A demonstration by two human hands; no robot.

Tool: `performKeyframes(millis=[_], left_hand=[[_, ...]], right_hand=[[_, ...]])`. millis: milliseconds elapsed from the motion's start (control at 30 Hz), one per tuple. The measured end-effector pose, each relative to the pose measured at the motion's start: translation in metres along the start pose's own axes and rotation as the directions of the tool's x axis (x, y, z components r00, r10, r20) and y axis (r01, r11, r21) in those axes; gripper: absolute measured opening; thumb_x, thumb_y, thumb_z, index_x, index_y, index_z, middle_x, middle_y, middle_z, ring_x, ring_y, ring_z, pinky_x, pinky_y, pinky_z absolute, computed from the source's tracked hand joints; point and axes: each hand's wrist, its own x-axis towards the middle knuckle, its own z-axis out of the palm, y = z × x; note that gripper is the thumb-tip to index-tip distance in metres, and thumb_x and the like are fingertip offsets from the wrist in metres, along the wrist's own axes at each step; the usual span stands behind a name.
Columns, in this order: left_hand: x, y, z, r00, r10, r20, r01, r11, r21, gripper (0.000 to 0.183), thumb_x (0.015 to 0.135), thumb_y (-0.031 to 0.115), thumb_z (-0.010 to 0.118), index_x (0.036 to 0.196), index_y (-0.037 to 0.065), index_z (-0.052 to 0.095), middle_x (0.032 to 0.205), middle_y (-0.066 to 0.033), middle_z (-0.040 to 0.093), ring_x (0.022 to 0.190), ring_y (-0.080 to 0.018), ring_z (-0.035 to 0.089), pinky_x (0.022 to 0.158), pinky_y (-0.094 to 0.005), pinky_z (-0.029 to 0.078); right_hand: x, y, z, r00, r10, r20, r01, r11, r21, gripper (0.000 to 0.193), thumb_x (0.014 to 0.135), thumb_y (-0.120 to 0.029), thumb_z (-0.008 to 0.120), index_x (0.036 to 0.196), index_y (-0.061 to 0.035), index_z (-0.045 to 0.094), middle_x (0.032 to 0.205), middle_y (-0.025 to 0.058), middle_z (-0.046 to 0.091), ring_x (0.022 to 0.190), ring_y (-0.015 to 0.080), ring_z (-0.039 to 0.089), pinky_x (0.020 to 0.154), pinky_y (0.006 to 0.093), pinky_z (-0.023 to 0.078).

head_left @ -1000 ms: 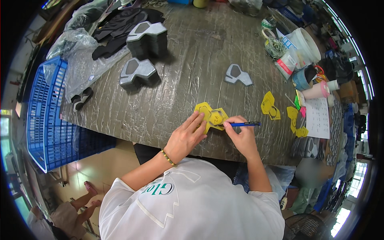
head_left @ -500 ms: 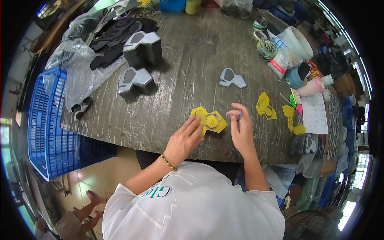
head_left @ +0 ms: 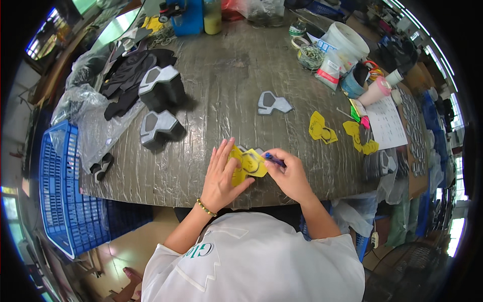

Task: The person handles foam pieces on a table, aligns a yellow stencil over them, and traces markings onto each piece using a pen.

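Observation:
A yellow template (head_left: pixel 254 164) with dark marker lines on it is tilted up off the table between my hands. My left hand (head_left: pixel 219 175) holds it by its left part, thumb at the near edge, other fingers pointing away from me. Part of a grey piece (head_left: pixel 245 149) shows behind the template's far edge. In my right hand (head_left: pixel 291 177) a dark blue pen (head_left: pixel 274 160) is pinched, close to the template's right edge. Farther off lies a single grey-and-black cut piece (head_left: pixel 274 103). Two more yellow templates (head_left: pixel 322 128) (head_left: pixel 360 137) lie to the right.
Two stacks of grey-topped black pieces (head_left: pixel 162 86) (head_left: pixel 161 130) stand at the left, near black fabric (head_left: pixel 133 75) and clear plastic. A blue crate (head_left: pixel 60 191) stands by the left edge. At right are a white bucket (head_left: pixel 346 41), a pink cup (head_left: pixel 375 91) and a paper sheet (head_left: pixel 387 127).
The yellow template, flat on the table before, is now tilted up in my left hand. My right hand has come in toward it with the pen. The view has shifted somewhat.

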Motion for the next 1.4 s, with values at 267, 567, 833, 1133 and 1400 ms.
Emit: performKeyframes(millis=[267,567,833,1133,1400], left_hand=[[0.011,-0.009,-0.033,0.916,-0.315,-0.249,0.221,0.913,-0.343,0.046,0.070,0.003,0.078,0.108,0.006,0.053,0.142,-0.0177,0.048,0.125,-0.0297,0.055,0.097,-0.0418,0.052],[-0.005,-0.023,-0.053,0.821,-0.498,-0.278,0.351,0.826,-0.442,0.041,0.077,0.003,0.075,0.111,0.009,0.052,0.145,-0.0143,0.046,0.121,-0.0209,0.055,0.091,-0.0364,0.055],[-0.011,-0.026,-0.047,0.816,-0.519,-0.256,0.365,0.805,-0.468,0.044,0.077,0.011,0.079,0.111,0.008,0.052,0.144,-0.0156,0.049,0.117,-0.0232,0.058,0.085,-0.0353,0.052],[-0.015,-0.017,-0.044,0.843,-0.502,-0.194,0.384,0.814,-0.435,0.045,0.077,0.010,0.077,0.115,0.009,0.053,0.145,-0.0135,0.048,0.122,-0.0221,0.055,0.089,-0.0349,0.053],[-0.023,-0.016,-0.049,0.826,-0.517,-0.224,0.410,0.824,-0.391,0.046,0.075,0.011,0.080,0.112,0.007,0.053,0.144,-0.0192,0.049,0.118,-0.0268,0.059,0.085,-0.0361,0.052]], right_hand=[[0.002,0.023,0.008,0.979,-0.167,-0.118,0.064,0.798,-0.599,0.038,0.089,-0.008,0.064,0.125,0.0042,0.058,0.116,0.0162,0.057,0.104,0.0290,0.059,0.089,0.0368,0.047],[-0.003,0.026,0.018,0.978,-0.197,-0.063,0.103,0.729,-0.677,0.042,0.079,-0.007,0.073,0.118,0.0040,0.061,0.117,0.0148,0.053,0.108,0.0322,0.054,0.088,0.0401,0.047],[0.035,0.044,-0.029,0.967,0.100,-0.232,-0.048,0.974,0.220,0.017,0.089,-0.017,0.072,0.096,-0.0022,0.066,0.076,-0.0051,0.058,0.070,0.0032,0.050,0.062,0.0215,0.039],[0.172,0.141,-0.075,0.953,-0.049,-0.299,-0.160,0.758,-0.633,0.043,0.080,-0.030,0.076,0.108,0.0007,0.064,0.109,0.0243,0.059,0.107,0.0411,0.057,0.093,0.0438,0.046],[0.170,0.130,-0.085,0.950,0.090,-0.298,-0.069,0.994,0.079,0.031,0.079,-0.012,0.080,0.101,-0.0011,0.061,0.081,0.0020,0.063,0.074,0.0123,0.058,0.069,0.0277,0.047]])
